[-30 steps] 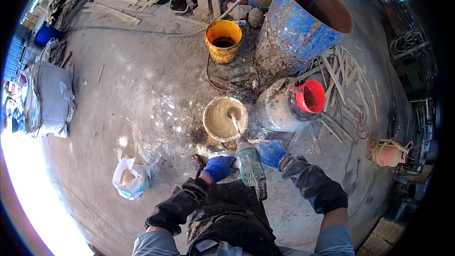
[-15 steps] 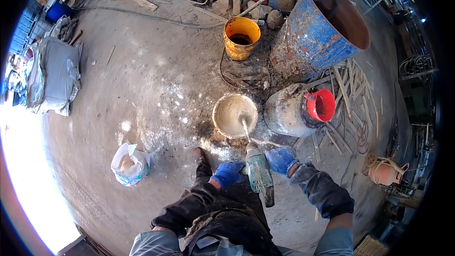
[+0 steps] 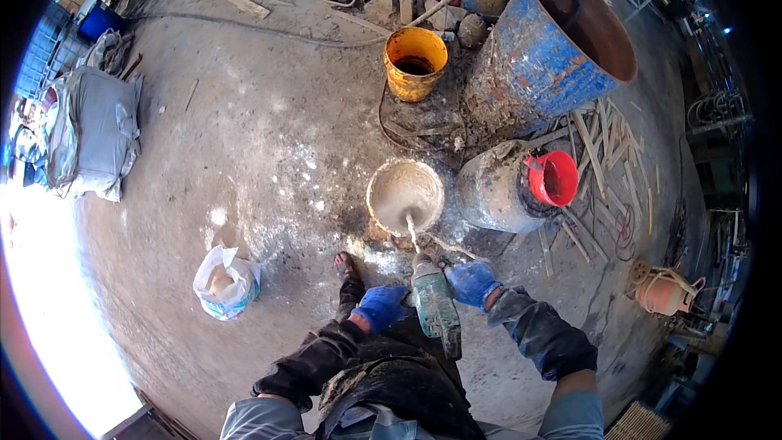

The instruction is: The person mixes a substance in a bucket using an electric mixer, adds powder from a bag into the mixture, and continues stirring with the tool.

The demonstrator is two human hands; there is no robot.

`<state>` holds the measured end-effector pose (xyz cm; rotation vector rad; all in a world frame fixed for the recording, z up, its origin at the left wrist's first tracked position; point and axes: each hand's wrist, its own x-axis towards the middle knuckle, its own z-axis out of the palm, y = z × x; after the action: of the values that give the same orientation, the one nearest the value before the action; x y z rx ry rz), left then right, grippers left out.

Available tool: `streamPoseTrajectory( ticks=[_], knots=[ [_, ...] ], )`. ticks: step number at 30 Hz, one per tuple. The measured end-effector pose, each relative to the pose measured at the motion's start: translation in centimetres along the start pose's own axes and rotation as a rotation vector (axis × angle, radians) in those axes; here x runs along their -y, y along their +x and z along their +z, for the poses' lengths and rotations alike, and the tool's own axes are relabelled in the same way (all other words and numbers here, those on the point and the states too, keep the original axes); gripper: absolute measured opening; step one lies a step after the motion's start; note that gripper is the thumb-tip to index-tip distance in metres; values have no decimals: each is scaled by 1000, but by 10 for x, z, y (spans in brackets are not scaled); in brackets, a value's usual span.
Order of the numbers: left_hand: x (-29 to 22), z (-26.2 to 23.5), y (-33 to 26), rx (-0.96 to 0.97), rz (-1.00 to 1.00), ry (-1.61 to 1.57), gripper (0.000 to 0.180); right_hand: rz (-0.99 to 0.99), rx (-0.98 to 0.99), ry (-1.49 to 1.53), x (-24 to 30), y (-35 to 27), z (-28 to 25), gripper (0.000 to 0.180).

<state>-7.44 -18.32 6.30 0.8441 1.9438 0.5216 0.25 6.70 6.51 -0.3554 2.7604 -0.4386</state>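
In blue gloves, my left hand [image 3: 381, 307] and my right hand [image 3: 472, 283] are closed on either side of a green power drill [image 3: 436, 300], at its side handles. From the drill a mixing rod [image 3: 413, 232] coated in pale paste slants down into a round bucket [image 3: 375, 189] on the floor. Pale, creamy mix [image 3: 399, 193] lies in this bucket, and the rod's lower end is hidden in it. The rod enters near the bucket's near side. My gloves cover most of the handles.
Right of the bucket stands a grey drum [image 3: 493, 191] with a red pail [image 3: 556, 178] on top. Beyond are a yellow bucket [image 3: 415, 81] and a large blue barrel [image 3: 538, 57]. An open white bag [image 3: 226, 283] sits left; wooden strips [image 3: 590, 151] lie right.
Both hands and the drill have shifted left. The drill stands more upright in the picture, and its rod has moved left and toward the bucket's near side.
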Motion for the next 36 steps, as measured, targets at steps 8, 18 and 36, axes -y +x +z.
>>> streamPoseTrajectory(
  ticks=[8, 18, 36],
  knots=[
    [18, -9, -2, 35, 28, 109, 46, 42, -86, 70, 14, 0, 24, 14],
    [27, -38, 8, 37, 107, 270, 37, 174, -76, 132, 22, 11, 36, 15],
    [-16, -16, 51, 36, 162, 208, 39, 203, -100, 60, -28, -25, 16, 10]
  ],
)
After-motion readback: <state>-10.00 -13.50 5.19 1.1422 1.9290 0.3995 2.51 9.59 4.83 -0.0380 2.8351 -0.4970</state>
